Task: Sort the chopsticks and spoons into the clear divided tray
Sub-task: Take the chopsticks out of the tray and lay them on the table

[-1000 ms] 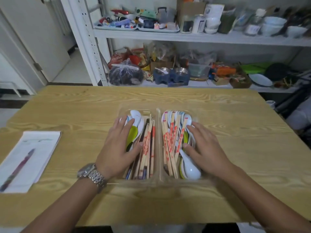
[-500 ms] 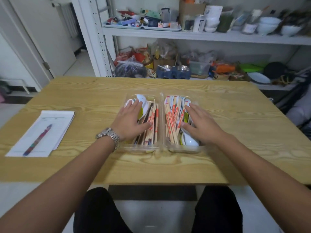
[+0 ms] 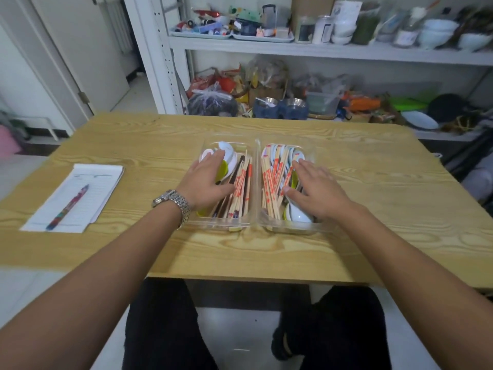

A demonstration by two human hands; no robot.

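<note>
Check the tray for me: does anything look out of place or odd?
Nothing spilled, but the tray isn't sorted: its left half holds spoons beside chopsticks, and its right half mixes both too.

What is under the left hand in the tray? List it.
Under the left hand, in the left compartment of the clear tray: white spoons and a yellow-green spoon poking out, chopsticks alongside. What lies beneath the palm itself is covered.
</note>
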